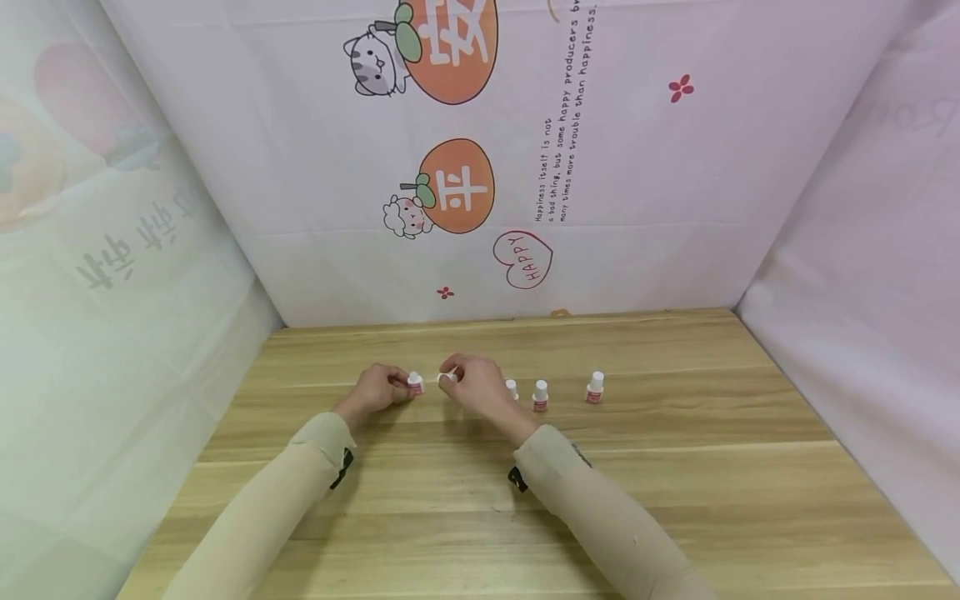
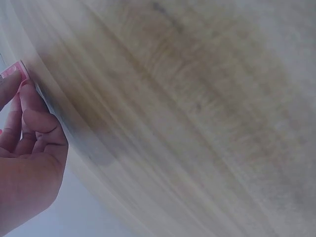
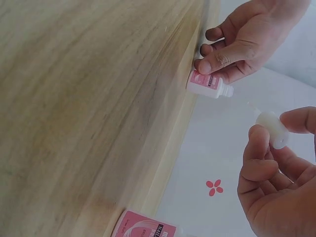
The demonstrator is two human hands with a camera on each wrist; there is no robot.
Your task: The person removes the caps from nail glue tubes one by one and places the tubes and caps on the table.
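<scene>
Upright on the table stands a small open nail glue bottle (image 1: 416, 385) with a pink label. My left hand (image 1: 378, 386) pinches its base between thumb and fingers; the left wrist view shows only part of the pink label (image 2: 16, 70). Just to the right, my right hand (image 1: 480, 385) holds the white brush cap (image 3: 272, 127) between thumb and fingertips. From that cap a thin brush (image 3: 253, 106) points toward the bottle's bare neck (image 3: 227, 91), and there is a gap between them.
Right of my right hand stand more capped bottles of the same kind: one (image 1: 512, 387) partly hidden by the hand, another (image 1: 540, 397) beside it, and a third (image 1: 595, 388) farther right. The wooden table (image 1: 675, 467) meets a printed white cloth (image 1: 622, 267) at its back edge.
</scene>
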